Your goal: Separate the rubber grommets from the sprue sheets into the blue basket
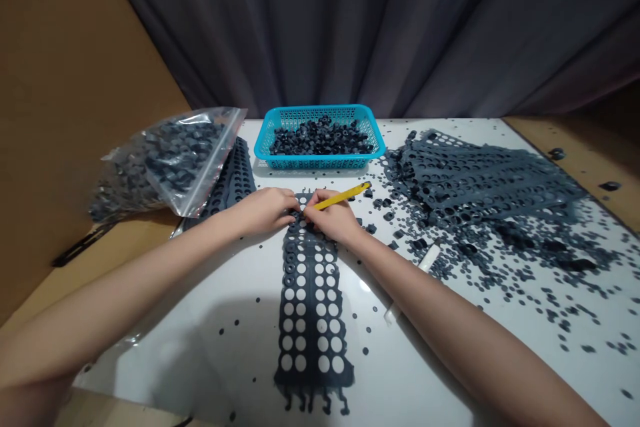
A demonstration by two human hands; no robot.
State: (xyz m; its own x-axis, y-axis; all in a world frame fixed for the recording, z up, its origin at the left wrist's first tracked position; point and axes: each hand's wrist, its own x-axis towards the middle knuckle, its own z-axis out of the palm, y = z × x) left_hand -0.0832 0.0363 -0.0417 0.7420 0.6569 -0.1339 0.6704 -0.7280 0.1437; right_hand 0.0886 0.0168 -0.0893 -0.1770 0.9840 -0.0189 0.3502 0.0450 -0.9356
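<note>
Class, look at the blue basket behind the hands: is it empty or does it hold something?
Holding something: the blue basket has a layer of small dark rings across its bottom.

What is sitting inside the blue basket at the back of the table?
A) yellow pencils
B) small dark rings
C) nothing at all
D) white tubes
B: the blue basket holds a heap of small dark rings, like those scattered over the table.
</note>
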